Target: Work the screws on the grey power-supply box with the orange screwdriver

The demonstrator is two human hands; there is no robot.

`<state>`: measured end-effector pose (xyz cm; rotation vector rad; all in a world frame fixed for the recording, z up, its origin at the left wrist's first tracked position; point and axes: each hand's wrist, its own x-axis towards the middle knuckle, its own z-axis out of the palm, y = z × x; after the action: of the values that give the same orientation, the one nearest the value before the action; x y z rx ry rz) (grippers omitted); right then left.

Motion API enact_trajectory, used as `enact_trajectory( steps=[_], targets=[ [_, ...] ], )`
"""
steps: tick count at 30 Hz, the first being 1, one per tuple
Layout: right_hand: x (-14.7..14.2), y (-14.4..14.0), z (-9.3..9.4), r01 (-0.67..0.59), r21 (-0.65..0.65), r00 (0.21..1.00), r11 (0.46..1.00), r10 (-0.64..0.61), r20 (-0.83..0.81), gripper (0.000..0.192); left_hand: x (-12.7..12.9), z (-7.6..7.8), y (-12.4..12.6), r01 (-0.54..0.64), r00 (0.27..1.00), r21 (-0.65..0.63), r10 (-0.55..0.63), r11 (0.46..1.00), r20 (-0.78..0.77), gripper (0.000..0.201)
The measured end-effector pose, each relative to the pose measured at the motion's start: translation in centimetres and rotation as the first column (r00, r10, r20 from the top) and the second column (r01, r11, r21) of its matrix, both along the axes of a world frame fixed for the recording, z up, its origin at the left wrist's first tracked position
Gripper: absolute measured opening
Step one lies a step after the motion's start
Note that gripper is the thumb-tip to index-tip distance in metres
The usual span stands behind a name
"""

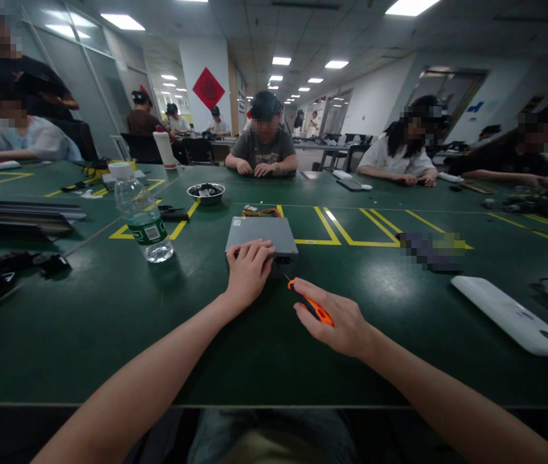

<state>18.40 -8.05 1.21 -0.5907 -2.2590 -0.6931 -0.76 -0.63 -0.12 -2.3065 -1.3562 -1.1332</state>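
Note:
A grey metal box [260, 234], with coloured wires at its far end, lies flat on the green table [109, 322] in front of me. My left hand [247, 269] rests on the box's near left corner, fingers curled over the top edge. My right hand [336, 322] grips an orange-handled screwdriver [310, 304], its thin tip pointing at the box's near right side.
A water bottle [142, 216] stands left of the box, a small metal bowl [205, 192] behind it. A white flat device [513, 316] lies at right. Dark parts lie at the far left [3, 270]. Several people sit around the table's far side.

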Motion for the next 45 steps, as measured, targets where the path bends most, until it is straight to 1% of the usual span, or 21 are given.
enact_trajectory(
  steps=[3,5,7,9,12,15,18,22,30,34,38,43,45],
  targets=[
    [0.6,-0.5,1.0,-0.039,-0.073,0.995,0.997,0.032,-0.095,0.033,0.0,0.1,0.0,0.001,1.000,0.000,-0.001,1.000,-0.005,0.018],
    [1.3,-0.7,1.2,-0.069,-0.089,0.991,0.994,0.058,-0.121,0.038,0.0,0.1,0.0,0.005,1.000,-0.001,-0.005,1.000,0.000,0.018],
    [2.1,-0.7,1.1,-0.075,-0.056,0.991,0.996,0.068,-0.116,0.038,-0.1,0.1,0.0,0.010,1.000,-0.005,-0.010,1.000,0.005,0.019],
    [2.7,-0.5,0.9,-0.065,0.006,0.992,0.998,0.065,-0.108,0.034,-0.3,0.1,0.0,0.026,1.000,-0.013,-0.026,1.000,0.000,0.022],
    [3.1,-0.3,0.7,-0.045,0.071,0.991,0.996,0.053,-0.124,0.026,-0.7,0.2,-0.4,0.070,0.997,-0.032,-0.071,0.997,-0.043,0.030],
    [3.0,-0.2,1.0,-0.009,0.088,0.991,0.996,0.021,-0.130,0.020,-1.0,0.4,-0.8,0.088,0.990,-0.047,-0.093,0.995,-0.107,0.035],
    [2.8,-0.2,1.1,0.015,0.098,0.991,0.995,-0.002,-0.133,0.018,-1.1,0.5,-1.1,0.098,0.976,-0.047,-0.105,0.994,-0.192,0.034],
    [2.7,-0.2,1.1,0.051,0.052,0.983,0.997,-0.041,-0.180,0.016,-1.0,0.3,-1.2,0.112,0.961,-0.037,-0.118,0.993,-0.250,0.034],
    [2.5,-0.2,1.3,0.090,0.035,0.981,0.995,-0.083,-0.175,0.012,-0.9,0.3,-1.3,0.101,0.956,-0.050,-0.111,0.994,-0.273,0.039],
    [2.6,-0.2,1.2,0.092,0.054,0.986,0.994,-0.083,-0.143,0.013,-0.8,0.4,-1.4,0.098,0.954,-0.055,-0.109,0.994,-0.280,0.039],
    [2.6,-0.2,1.2,0.100,0.065,0.989,0.993,-0.092,-0.114,0.013,-0.7,0.4,-1.5,0.095,0.957,-0.064,-0.108,0.993,-0.269,0.039],
    [2.4,-0.2,1.2,0.126,0.031,0.979,0.992,-0.119,-0.165,0.013,-0.5,0.3,-1.6,0.086,0.965,-0.072,-0.101,0.994,-0.244,0.041],
    [2.3,-0.2,0.9,0.144,0.051,0.982,0.988,-0.137,-0.127,0.014,-0.5,0.3,-1.6,0.083,0.966,-0.074,-0.099,0.994,-0.239,0.041]
  ],
)
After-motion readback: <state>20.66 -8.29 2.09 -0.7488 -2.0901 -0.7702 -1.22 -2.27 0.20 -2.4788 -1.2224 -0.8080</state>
